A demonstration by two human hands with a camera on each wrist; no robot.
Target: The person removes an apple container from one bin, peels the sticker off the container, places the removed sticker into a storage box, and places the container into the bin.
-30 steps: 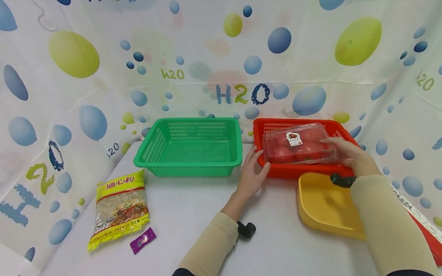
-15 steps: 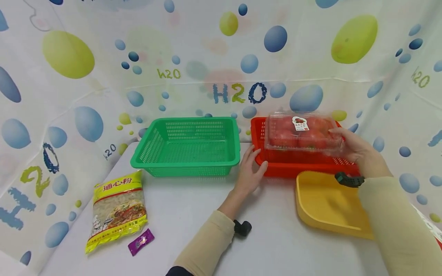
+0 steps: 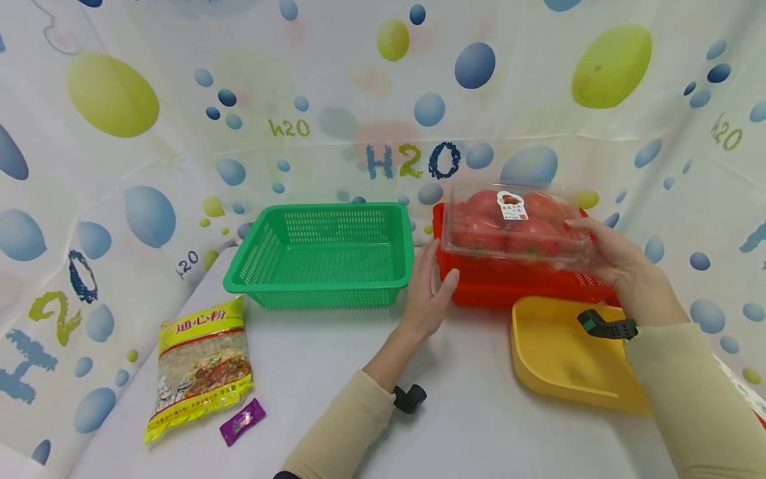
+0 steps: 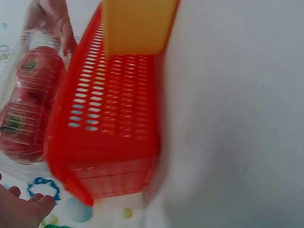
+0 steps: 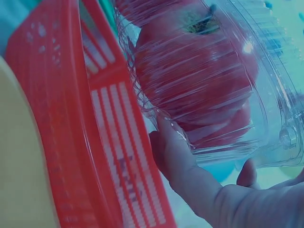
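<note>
My right hand (image 3: 589, 246) grips the right end of a clear plastic box of red tomatoes (image 3: 514, 223) and holds it in the air just above the red mesh basket (image 3: 526, 283). In the right wrist view my fingers (image 5: 180, 161) curl under the tomato box (image 5: 199, 80), with the red basket (image 5: 95, 118) below. My left hand (image 3: 432, 286) rests with straight fingers against the basket's front left corner. The left wrist view shows the red basket (image 4: 114, 118) from the side, the tomato box (image 4: 28, 104) beyond it and my left fingertips (image 4: 21, 209) at the lower edge.
An empty green mesh basket (image 3: 323, 256) stands to the left of the red one. A yellow tray (image 3: 562, 352) lies under my right forearm. A yellow pasta bag (image 3: 200, 359) and a purple sweet wrapper (image 3: 242, 420) lie at the front left. Bubble-print cloth hangs all around.
My right hand has lifted the tomato box up out of the red basket. My left hand has slid a little left along the basket's corner.
</note>
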